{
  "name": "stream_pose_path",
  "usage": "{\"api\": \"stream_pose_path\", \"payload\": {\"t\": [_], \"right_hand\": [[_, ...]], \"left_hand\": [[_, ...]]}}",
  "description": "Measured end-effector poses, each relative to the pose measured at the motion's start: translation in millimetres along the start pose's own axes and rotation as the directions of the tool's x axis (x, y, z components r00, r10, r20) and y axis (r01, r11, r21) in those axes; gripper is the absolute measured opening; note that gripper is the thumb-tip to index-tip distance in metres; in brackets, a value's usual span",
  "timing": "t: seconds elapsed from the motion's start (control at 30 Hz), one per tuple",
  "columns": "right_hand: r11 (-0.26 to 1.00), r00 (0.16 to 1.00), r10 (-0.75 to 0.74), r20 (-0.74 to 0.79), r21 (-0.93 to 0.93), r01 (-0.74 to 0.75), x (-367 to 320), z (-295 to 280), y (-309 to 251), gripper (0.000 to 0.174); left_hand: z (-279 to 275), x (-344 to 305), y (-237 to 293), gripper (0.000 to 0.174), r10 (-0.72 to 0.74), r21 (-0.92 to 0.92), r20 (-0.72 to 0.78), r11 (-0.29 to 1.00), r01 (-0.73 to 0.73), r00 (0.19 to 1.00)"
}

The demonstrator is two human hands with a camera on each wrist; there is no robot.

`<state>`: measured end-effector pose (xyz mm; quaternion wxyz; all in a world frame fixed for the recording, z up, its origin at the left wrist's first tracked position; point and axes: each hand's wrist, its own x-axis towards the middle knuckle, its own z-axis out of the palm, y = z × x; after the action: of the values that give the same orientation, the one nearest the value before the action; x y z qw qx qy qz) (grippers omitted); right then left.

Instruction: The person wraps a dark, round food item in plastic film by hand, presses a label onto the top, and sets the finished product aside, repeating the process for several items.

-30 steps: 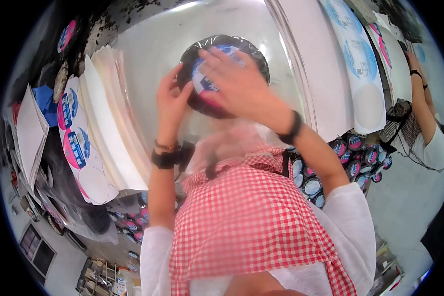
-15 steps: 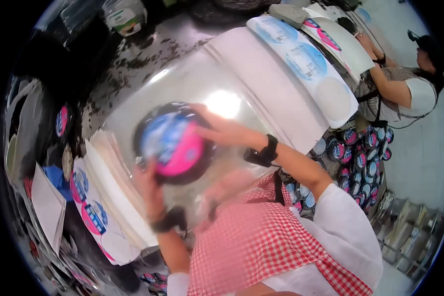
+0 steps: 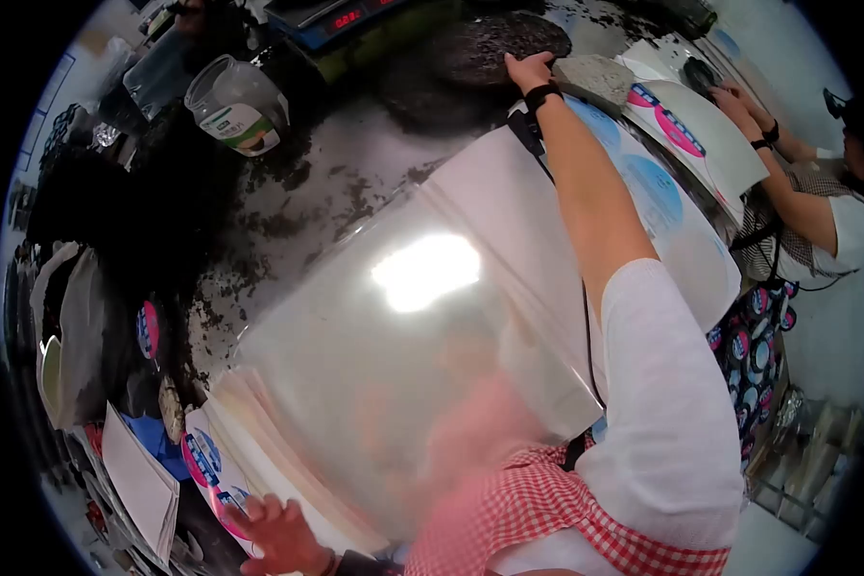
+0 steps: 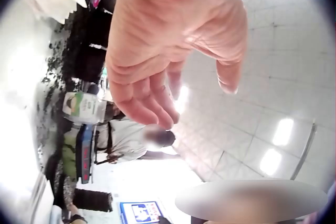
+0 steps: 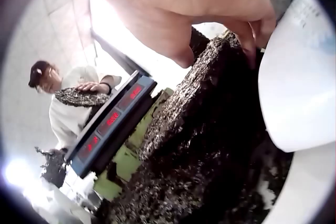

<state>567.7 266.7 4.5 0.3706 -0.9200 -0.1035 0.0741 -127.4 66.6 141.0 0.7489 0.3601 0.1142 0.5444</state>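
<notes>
My right hand [image 3: 530, 72] reaches far forward to the edge of a dark round disc of dried seaweed [image 3: 499, 43] at the back of the table. In the right wrist view the thumb and fingers [image 5: 254, 37] straddle the rim of the seaweed disc [image 5: 178, 98], pinching it. My left hand [image 3: 283, 538] is low at the left near the front, above label sheets [image 3: 202, 456]. Nothing is in it, and its fingers bend loosely in the left wrist view. Between the hands lies a stack of clear plastic sheets [image 3: 355, 336] with a bright reflection.
A blue scale [image 5: 113, 119] with red digits and a clear jar [image 3: 240, 110] stand at the back. A grey stone [image 3: 593, 79] weighs down blue label sheets [image 3: 653, 187]. Dark crumbs litter the metal table [image 3: 331, 158]. Another person [image 3: 792, 197] works at the right.
The labelled, wrapped round pack has left my hands and is out of view. My right hand has gone forward to the seaweed disc; my left has drawn back to the lower left.
</notes>
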Motion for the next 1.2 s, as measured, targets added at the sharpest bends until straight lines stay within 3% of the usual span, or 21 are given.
{"api": "stream_pose_path", "payload": {"t": [0.03,0.13,0.27,0.3,0.33,0.4,0.43,0.47,0.5,0.57,0.6,0.7,0.77,0.83,0.93,1.0,1.03,1.07,1.1,1.17,1.2], "right_hand": [[0.994,0.999,0.023,0.026,0.106,-0.025,2.2,-2.9,-1.9,0.084],[0.758,0.997,0.078,0.029,0.648,-0.078,19.4,11.2,4.5,0.076],[0.494,0.986,-0.105,0.128,0.868,-0.06,-36.9,-50.6,5.5,0.063],[0.428,0.947,-0.251,0.199,0.9,-0.076,-55.9,-67.5,9.0,0.06],[0.329,0.935,-0.298,0.192,0.94,-0.089,-85.1,-78.7,19.1,0.061],[0.447,0.857,-0.375,0.354,0.879,-0.167,-163.5,-115.8,37.9,0.064],[0.444,0.808,-0.424,0.408,0.872,-0.207,-211.7,-130.8,48.7,0.065],[0.467,0.78,-0.421,0.462,0.848,-0.25,-262.7,-145.5,58.7,0.069],[0.588,0.74,-0.398,0.543,0.77,-0.25,-300.3,-153.4,79.6,0.075],[0.753,0.658,-0.319,0.682,0.604,-0.262,-370.5,-160.4,122.0,0.073],[0.776,0.618,-0.275,0.737,0.55,-0.31,-403.4,-161.8,136.6,0.066],[0.745,0.522,-0.366,0.771,0.579,-0.332,-455.2,-152.2,166.1,0.058],[0.798,0.57,-0.448,0.689,0.595,-0.092,-468.2,-137.7,169.1,0.049],[0.787,0.61,-0.554,0.566,0.596,0.162,-466.8,-116.0,170.7,0.048],[0.766,0.567,-0.635,0.525,0.527,0.369,-456.4,-97.9,151.9,0.056],[0.639,0.545,-0.744,0.388,0.172,0.75,-464.9,-96.9,140.9,0.06],[0.517,0.5,-0.799,0.333,-0.043,0.855,-471.9,-100.0,131.7,0.062],[0.38,0.346,-0.891,0.294,0.066,0.923,-478.6,-107.5,120.5,0.062],[0.281,0.181,-0.91,0.373,0.232,0.931,-481.0,-107.6,120.7,0.055],[0.122,0.009,-0.876,0.482,0.204,0.971,-488.4,-93.1,140.2,0.054],[0.122,0.008,-0.859,0.513,0.189,0.974,-487.2,-91.1,140.2,0.054]], "left_hand": [[7.4,9.4,-14.3,0.064,-0.028,0.036,-0.036,0.999,0.03,0.999],[-5.5,14.8,-37.6,0.075,-0.15,0.004,-0.037,0.989,0.15,0.988],[-8.2,17.0,-77.1,0.073,-0.256,0.015,-0.113,0.966,0.259,0.96],[-0.3,21.6,-88.9,0.072,-0.3,0.033,-0.109,0.952,0.305,0.948],[12.6,24.4,-99.7,0.071,-0.329,0.202,-0.149,0.913,0.355,0.932],[26.9,31.8,-120.8,0.069,-0.337,0.452,-0.199,0.802,0.391,0.92],[25.2,32.1,-134.0,0.068,-0.319,0.534,-0.207,0.755,0.38,0.925],[21.1,31.0,-147.2,0.067,-0.267,0.499,-0.236,0.792,0.352,0.934],[15.9,27.3,-159.5,0.066,-0.212,0.467,-0.268,0.825,0.319,0.94],[8.2,12.9,-170.6,0.062,-0.197,0.211,-0.36,0.935,0.285,0.912],[0.6,4.3,-172.8,0.062,-0.126,0.369,-0.409,0.883,0.29,0.904],[-14.2,-26.7,-172.4,0.062,0.066,0.715,-0.469,0.613,0.335,0.881],[-19.4,-38.5,-166.9,0.062,0.185,0.84,-0.446,0.423,0.338,0.876],[-26.6,-35.6,-165.9,0.061,0.243,0.878,-0.401,0.378,0.295,0.883],[-40.5,-25.2,-173.6,0.056,0.343,0.947,-0.308,0.202,0.25,0.888],[-34.9,-19.6,-181.7,0.052,0.357,0.952,-0.302,0.066,0.298,0.884],[-31.7,-17.4,-185.9,0.051,0.383,0.951,-0.302,0.058,0.304,0.873],[-28.6,-15.7,-190.2,0.051,0.407,0.95,-0.301,0.048,0.309,0.862],[-26.5,-16.2,-191.6,0.05,0.427,0.948,-0.3,0.036,0.316,0.853],[-28.7,-20.4,-178.0,0.051,0.371,0.911,-0.219,-0.254,0.325,0.902],[-33.0,-21.3,-168.1,0.051,0.332,0.865,-0.181,-0.394,0.31,0.926]]}}
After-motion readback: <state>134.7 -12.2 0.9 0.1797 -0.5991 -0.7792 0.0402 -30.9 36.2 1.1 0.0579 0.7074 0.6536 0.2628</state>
